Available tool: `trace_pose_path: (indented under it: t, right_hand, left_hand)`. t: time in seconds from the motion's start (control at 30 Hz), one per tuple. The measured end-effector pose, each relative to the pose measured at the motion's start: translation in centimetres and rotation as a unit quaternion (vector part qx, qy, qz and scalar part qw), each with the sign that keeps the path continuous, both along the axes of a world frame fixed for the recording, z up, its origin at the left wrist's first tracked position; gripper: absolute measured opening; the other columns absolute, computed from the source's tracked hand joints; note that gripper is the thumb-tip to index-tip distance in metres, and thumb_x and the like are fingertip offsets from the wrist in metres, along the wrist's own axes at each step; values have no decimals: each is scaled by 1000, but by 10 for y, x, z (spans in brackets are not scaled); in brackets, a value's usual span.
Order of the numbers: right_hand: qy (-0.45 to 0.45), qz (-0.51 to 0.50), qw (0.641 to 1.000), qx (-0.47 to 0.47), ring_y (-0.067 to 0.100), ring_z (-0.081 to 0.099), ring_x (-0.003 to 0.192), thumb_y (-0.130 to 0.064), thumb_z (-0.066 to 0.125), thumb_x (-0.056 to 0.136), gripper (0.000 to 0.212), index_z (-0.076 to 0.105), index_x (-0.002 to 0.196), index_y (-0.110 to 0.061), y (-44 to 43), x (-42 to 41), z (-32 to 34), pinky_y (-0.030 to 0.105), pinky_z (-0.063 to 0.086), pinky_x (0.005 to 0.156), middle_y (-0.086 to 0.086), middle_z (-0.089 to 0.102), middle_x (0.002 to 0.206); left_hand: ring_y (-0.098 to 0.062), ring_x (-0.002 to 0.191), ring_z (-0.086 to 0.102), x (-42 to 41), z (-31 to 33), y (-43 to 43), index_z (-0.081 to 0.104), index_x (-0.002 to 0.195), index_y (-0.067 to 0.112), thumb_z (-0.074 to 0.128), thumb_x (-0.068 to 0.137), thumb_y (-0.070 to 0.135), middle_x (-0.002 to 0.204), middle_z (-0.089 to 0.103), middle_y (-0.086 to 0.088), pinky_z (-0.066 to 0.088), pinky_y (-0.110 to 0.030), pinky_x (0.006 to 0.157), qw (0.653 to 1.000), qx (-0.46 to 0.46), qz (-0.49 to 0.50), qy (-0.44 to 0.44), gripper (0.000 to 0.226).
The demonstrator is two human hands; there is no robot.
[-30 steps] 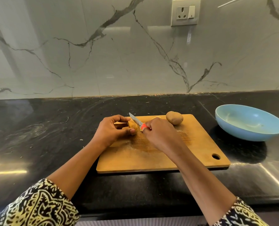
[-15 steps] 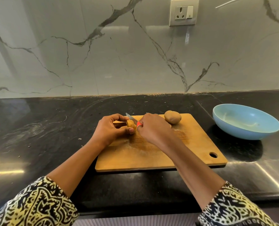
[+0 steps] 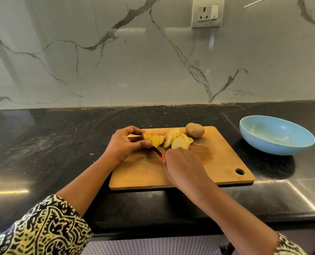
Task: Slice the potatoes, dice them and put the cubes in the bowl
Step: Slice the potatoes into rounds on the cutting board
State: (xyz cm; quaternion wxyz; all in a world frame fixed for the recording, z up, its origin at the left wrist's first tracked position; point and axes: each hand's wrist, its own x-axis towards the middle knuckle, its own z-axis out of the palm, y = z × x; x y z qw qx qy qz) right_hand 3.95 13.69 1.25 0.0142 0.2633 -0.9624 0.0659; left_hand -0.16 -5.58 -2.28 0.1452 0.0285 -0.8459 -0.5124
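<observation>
Beyond your fingers (image 3: 134, 128) rises a glossy white marble wall (image 3: 116, 61) with grey veins, and 1 socket plate (image 3: 207, 12) sits high up to their right. Under them runs a polished black stone counter (image 3: 42, 144), where you see bright glare streaks to their left and right, nearer you.

Worktop (image 3: 42, 144): black stone, polished, glossy; light streaks mirrored at lower left and lower right.
Wall (image 3: 153, 61): white veined marble look, smooth, high gloss.
Socket (image 3: 207, 12), upper right: smooth plastic, slight sheen.
Board (image 3: 217, 166): wood, matt, scuffed with knife marks near centre.
Bowl (image 3: 274, 146): pale blue, smooth, soft gloss; ceramic or plastic unclear.
Whole potato (image 3: 195, 130), cut potato (image 3: 147, 137): brown skin, matt.
Slices (image 3: 178, 142): pale yellow cut faces, smooth.
Knife (image 3: 158, 151): metal blade, dull shine; red-orange handle tip, plastic-looking.
Sleeve (image 3: 42, 230): printed cloth, matt.
</observation>
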Motion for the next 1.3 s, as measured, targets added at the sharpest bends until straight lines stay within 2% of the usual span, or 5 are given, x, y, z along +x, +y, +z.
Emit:
trace_pose_path:
  t: [0.57,0.87,1.0,1.17,1.3]
  right_hand:
    - [62,-43,984,-161,11,51,69,-35,42,101,32,65,117,-20,5,-19,2,19,28,46,-1,67,90]
    - [41,-32,987,-152,11,56,74,-32,46,99,29,64,116,-16,-6,-22,3,19,40,51,0,66,92]
    - [7,-43,988,-147,14,55,72,-29,48,99,26,64,112,-13,-13,-29,9,21,32,47,0,58,83]
    - [-29,-39,991,-127,17,62,81,-26,51,97,24,65,111,-13,-26,-40,15,28,50,65,3,62,88]
    - [-16,-26,994,-105,17,60,79,-23,50,98,19,64,106,-13,-19,-34,14,26,41,57,2,60,85]
  left_hand:
    - [1,92,66,2,0,0,71,96,29,78,61,35,96,69,15,51,-14,75,999,25,2,32,36]
    - [-1,91,67,2,0,0,72,92,29,79,62,32,95,71,13,53,-16,77,999,30,1,41,31]
    - [0,90,67,3,0,1,71,94,29,78,61,37,94,72,12,52,-14,75,999,10,-5,48,34]
    - [-4,90,68,3,-1,-1,73,94,27,78,61,38,93,73,10,54,-22,82,999,8,-5,51,35]
    - [-7,92,68,1,-3,-3,74,99,21,79,63,36,96,73,6,54,-27,86,999,11,-2,47,40]
